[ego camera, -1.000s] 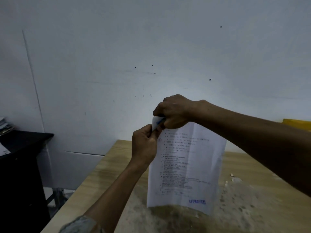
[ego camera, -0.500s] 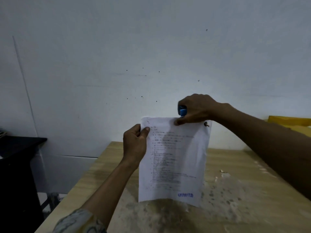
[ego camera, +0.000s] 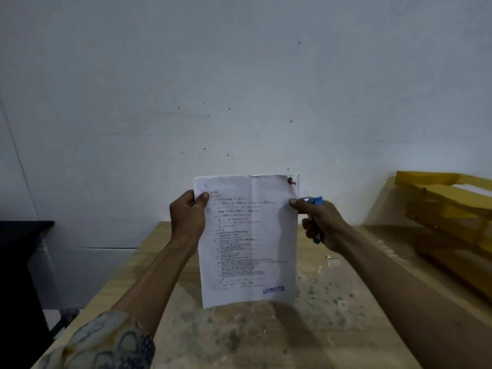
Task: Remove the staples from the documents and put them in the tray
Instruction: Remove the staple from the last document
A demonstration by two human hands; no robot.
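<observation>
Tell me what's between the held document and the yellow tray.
In the head view, only the right hand, gripping the blue staple remover and pinching the document. Past it, wooden table with small pale scraps reaches the yellow tray.

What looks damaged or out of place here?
The document has a dark brownish blotch at its top right corner, like a stain or small tear. The table beneath looks worn and patchy, with pale flakes on it.

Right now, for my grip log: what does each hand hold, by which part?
The left hand pinches the document at its upper left edge; the right hand pinches the upper right edge, with a blue staple remover in its fingers.
</observation>
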